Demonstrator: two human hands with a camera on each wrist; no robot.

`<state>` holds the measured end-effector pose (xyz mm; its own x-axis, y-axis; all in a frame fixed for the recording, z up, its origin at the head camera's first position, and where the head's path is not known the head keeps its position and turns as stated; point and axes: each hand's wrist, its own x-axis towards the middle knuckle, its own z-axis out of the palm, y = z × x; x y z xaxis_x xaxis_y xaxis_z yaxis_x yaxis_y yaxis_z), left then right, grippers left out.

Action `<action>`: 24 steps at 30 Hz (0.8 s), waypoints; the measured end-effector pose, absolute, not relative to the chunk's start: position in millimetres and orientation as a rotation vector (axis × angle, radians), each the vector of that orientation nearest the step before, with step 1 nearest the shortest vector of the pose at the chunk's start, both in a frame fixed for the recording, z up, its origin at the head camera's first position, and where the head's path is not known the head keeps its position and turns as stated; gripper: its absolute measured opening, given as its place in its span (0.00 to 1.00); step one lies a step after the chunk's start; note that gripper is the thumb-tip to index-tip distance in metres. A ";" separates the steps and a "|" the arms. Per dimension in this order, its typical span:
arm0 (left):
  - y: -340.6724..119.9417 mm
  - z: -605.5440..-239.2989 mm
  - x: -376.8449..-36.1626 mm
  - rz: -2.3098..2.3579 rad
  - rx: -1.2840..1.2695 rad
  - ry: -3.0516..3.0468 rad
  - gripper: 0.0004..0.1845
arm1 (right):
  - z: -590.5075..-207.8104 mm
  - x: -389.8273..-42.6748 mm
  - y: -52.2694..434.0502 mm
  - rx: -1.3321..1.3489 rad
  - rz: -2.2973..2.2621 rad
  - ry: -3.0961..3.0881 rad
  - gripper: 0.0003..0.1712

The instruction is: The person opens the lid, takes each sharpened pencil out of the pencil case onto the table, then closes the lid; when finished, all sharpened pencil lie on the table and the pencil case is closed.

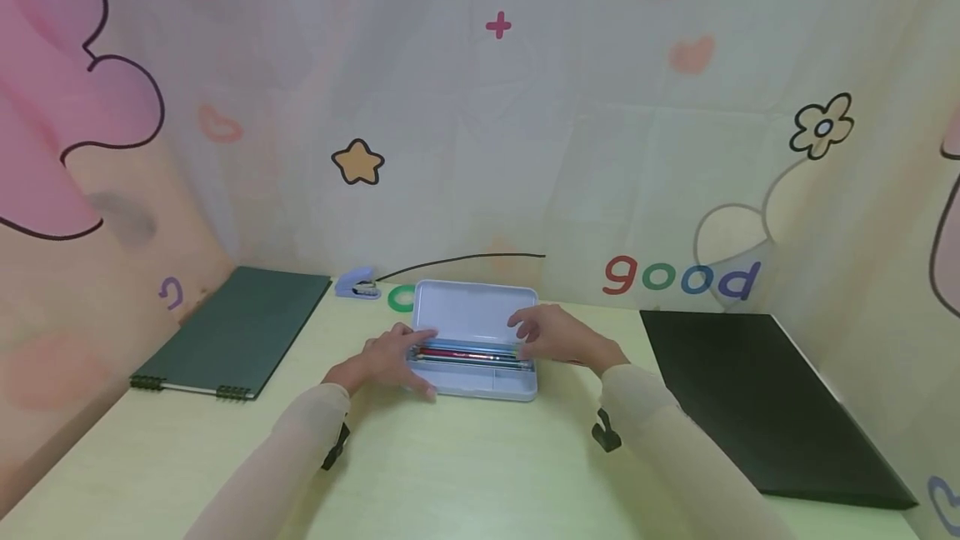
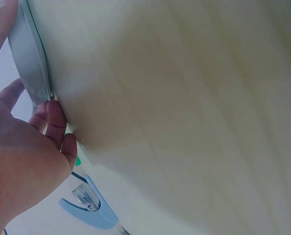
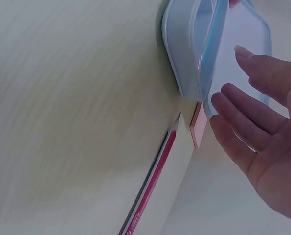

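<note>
A pale blue pencil case [image 1: 457, 382] lies on the table with its lid [image 1: 476, 311] raised at the back. Several pencils [image 1: 468, 354], one of them red, lie side by side along it. My left hand [image 1: 386, 359] holds the case's left end, thumb at the near corner and index finger reaching over the pencils' ends. Over the right end hovers my right hand [image 1: 558, 336], its fingers loosely bent with nothing between them. In the right wrist view a pink pencil [image 3: 152, 183] lies on the table beside the case, near a flat pink piece [image 3: 198, 126].
Behind the case, to the left, are a light blue stapler [image 1: 358, 284] and a green ring [image 1: 401, 298]. A dark green spiral notebook [image 1: 240, 332] lies at the left, a large black board [image 1: 757, 398] at the right. A printed curtain [image 1: 450, 107] hangs behind the table.
</note>
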<state>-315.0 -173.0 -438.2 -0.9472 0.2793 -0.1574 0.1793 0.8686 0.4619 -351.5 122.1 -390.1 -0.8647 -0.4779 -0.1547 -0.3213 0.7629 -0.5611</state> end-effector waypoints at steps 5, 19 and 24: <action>-172.6 -439.1 -317.0 0.652 0.365 2.832 0.54 | -393.3 -350.9 107.9 -0.689 -0.767 2.648 0.25; -173.1 -443.0 -319.8 0.641 0.334 2.821 0.54 | -403.6 -343.3 77.3 -0.897 -0.658 2.697 0.24; -172.9 -442.0 -319.7 0.640 0.341 2.817 0.53 | -405.6 -339.8 68.9 -0.944 -0.606 2.701 0.25</action>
